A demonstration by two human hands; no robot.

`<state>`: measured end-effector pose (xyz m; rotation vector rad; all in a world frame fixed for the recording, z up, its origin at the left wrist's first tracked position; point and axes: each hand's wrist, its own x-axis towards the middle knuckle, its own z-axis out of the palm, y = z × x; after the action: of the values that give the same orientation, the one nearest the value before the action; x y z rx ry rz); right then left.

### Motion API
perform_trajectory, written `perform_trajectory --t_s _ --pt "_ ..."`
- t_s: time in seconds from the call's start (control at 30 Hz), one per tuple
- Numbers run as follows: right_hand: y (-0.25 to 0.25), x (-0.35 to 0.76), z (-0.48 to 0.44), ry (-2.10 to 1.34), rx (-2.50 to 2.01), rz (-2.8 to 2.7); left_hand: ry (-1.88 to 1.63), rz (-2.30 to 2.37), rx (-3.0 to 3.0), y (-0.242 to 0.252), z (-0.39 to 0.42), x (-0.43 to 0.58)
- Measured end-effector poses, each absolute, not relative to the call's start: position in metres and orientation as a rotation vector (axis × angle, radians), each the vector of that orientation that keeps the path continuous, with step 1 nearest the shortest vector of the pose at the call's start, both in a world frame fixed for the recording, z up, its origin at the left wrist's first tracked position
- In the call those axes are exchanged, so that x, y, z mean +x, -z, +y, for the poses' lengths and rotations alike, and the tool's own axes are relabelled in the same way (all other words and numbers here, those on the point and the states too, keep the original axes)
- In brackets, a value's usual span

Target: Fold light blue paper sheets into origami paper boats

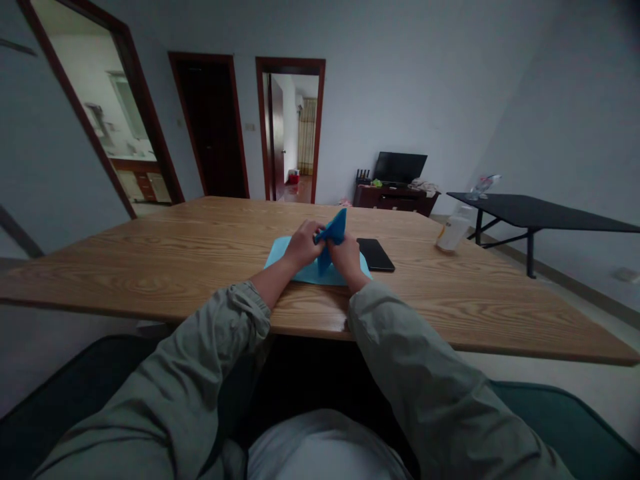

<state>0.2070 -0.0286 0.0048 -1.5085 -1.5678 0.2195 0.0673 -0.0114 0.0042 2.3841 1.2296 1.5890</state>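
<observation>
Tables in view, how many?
2. A wood-grain table directly ahead, and a black-topped table beyond it to the right. Others may be out of frame.

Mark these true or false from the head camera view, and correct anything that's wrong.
1. The left hand and right hand both grip the folded blue paper. True.
2. The pale blue sheet lies under the hands on the wooden table. True.
3. The black phone lies left of the left hand. False: it lies to the right of the right hand, beside the sheet.
4. The white container is on the black side table. False: it is near the right edge of the wooden table.
</observation>
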Motion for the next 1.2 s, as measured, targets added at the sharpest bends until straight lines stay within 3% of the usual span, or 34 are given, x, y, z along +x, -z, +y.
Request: perform_trajectory --t_s 0.3,0.47,0.6,0.77,0.9,1.03,1.2 --pt "-0.007 0.219 -0.018 -0.204 -1.688 -1.422 -1.607 1.15 2.583 -0.009 -0.025 0.073" --pt "0.002 0.233 -0.009 -0.246 -1.393 -1.524 -1.768 1.346 2.224 -0.01 -0.006 0.05" --pt "0.013 0.239 -0.004 -0.19 -1.269 -1.801 -1.299 1.396 2.314 0.002 0.006 0.025" --pt "0.026 0.241 -0.007 -0.15 -1.465 -2.466 -0.527 1.378 2.597 0.019 0.007 0.002" --pt "0.031 0.242 -0.011 -0.167 -1.594 -2.638 -0.107 1.289 2.629 0.025 0.006 -0.004" --pt "0.034 0.245 -0.014 -0.19 -1.604 -2.663 0.029 1.276 2.613 0.028 0.004 -0.004" --pt "0.031 0.251 -0.014 -0.261 -1.474 -2.594 -0.129 1.303 2.637 0.022 -0.001 -0.004"
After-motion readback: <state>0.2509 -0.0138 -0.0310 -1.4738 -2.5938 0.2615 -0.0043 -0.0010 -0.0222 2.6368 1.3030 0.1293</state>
